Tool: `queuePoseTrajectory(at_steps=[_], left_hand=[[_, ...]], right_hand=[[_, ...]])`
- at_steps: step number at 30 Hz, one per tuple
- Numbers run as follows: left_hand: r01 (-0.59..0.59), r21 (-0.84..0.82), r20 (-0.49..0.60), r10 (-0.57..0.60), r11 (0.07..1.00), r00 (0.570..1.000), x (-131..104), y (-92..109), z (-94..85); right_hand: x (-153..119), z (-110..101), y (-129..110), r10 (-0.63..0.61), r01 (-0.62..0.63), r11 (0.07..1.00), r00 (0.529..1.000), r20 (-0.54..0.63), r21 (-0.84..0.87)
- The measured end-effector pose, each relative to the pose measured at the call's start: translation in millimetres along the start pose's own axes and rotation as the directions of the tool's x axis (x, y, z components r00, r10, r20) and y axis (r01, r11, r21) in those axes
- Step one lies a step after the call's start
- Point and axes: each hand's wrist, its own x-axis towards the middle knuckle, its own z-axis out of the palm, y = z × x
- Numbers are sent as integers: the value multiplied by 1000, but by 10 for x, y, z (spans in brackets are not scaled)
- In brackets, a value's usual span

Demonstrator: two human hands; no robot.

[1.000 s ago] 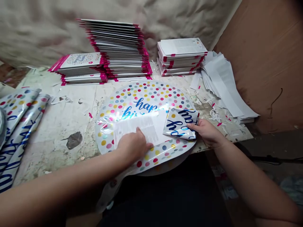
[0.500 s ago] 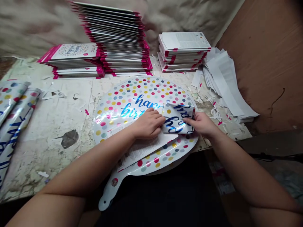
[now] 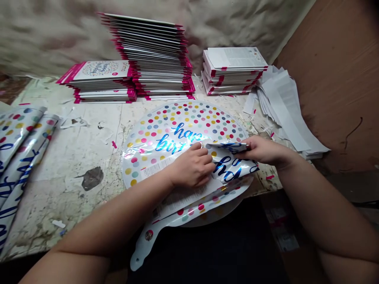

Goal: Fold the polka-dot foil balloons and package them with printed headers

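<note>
A round white foil balloon (image 3: 189,114) with coloured dots and blue lettering lies flat at the table's front edge, its tail pointing toward me at lower left. On it rests a white printed card (image 3: 177,199). My left hand (image 3: 194,165) presses down over the card and the foil beside it, fingers curled together. My right hand (image 3: 263,150) pinches the edge of the folded foil flap (image 3: 233,167) at the balloon's right side. The flap is partly lifted and creased, blue letters showing on it.
Stacks of pink-edged card sleeves (image 3: 156,59) stand at the back, with a lower pile (image 3: 100,79) beside them. White packs (image 3: 233,71) and paper strips (image 3: 286,106) are at the back right. Folded foil balloons (image 3: 23,150) lie at the left. Paper scraps dot the table.
My right hand has raised the edge of the foil flap, which now looks looser and more opened out. The whole view has shifted slightly, with things lower and further right.
</note>
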Motion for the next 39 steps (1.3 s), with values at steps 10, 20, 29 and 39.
queuePoseTrajectory(at_steps=[10,20,29,39], left_hand=[[54,-128,157,-34,990,987,53,37,159],[91,-84,100,-83,992,992,25,-21,100],[167,51,-77,-163,985,984,34,-30,-328],[308,-494,-693,-582,813,425,-154,186,-734]], right_hand=[[438,382,312,72,25,943,958,-277,331],[212,476,125,-88,113,988,972,-220,105],[13,786,-3,-416,439,898,844,-339,-10],[-88,808,-409,-566,735,674,578,-588,73]])
